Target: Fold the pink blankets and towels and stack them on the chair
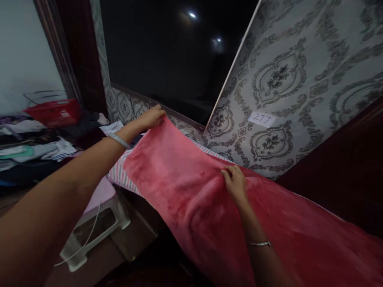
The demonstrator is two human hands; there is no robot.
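Note:
A large pink-red fleece blanket point(191, 199) stretches across the middle and lower right of the head view. My left hand point(152, 117) reaches far out and grips its far corner, fingers closed over the edge. My right hand point(235, 183) rests on the middle of the blanket, with fingers pinching a small fold of the fabric. A pale bangle sits on my left wrist and a thin bracelet on my right. A striped cloth point(119, 175) shows under the blanket's left edge.
A dark TV screen point(173, 52) hangs on the patterned wallpaper wall point(299, 79), which bears a white label reading 277 point(262, 118). A white plastic stool point(95, 227) stands lower left. A red basket point(54, 112) and piled clothes point(30, 147) lie at left.

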